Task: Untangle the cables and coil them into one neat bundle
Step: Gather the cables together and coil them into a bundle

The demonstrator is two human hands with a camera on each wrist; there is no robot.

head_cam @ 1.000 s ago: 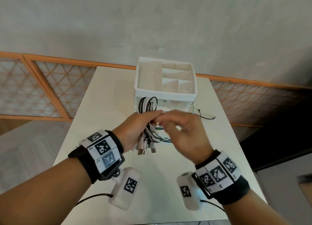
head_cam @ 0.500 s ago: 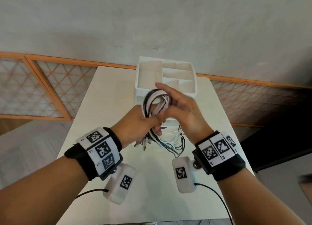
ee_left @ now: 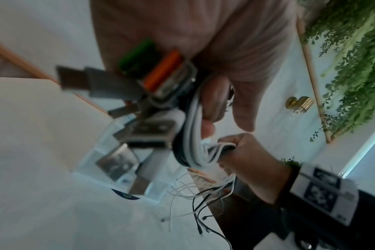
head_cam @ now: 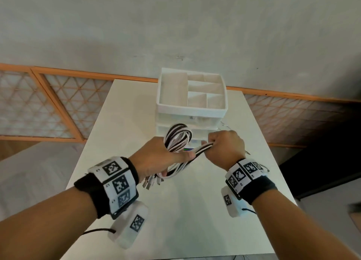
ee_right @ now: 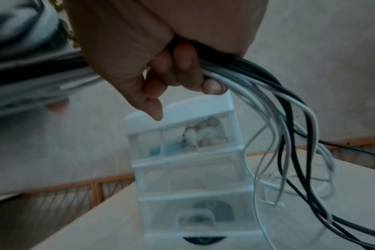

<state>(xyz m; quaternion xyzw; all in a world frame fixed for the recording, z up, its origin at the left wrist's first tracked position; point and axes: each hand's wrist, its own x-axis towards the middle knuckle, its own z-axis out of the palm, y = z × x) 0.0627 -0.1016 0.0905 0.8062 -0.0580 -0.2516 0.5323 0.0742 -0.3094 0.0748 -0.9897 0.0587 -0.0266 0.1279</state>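
Note:
A bunch of black and white cables (head_cam: pixel 178 139) is held above the white table (head_cam: pixel 187 220). My left hand (head_cam: pixel 156 158) grips the bunch near its USB plug ends (head_cam: pixel 151 182), with a loop standing up above the fist. The plugs (ee_left: pixel 152 101) crowd the left wrist view. My right hand (head_cam: pixel 224 148) is fisted round the same strands (head_cam: pixel 203 148) just right of the left hand. The free tails (ee_right: pixel 289 135) hang down from that fist toward the table in the right wrist view, and thin ends (ee_left: pixel 195 203) trail on the tabletop.
A white drawer organiser (head_cam: pixel 192 95) with an open compartmented top stands at the table's far middle, right behind the hands. Its clear drawers (ee_right: pixel 190 169) hold small items. A wood-framed lattice panel (head_cam: pixel 48 103) runs along the wall behind.
My right hand has come down from the top of the loop and pulled right, closing into a fist round the strands. The loop above my left hand has stayed up.

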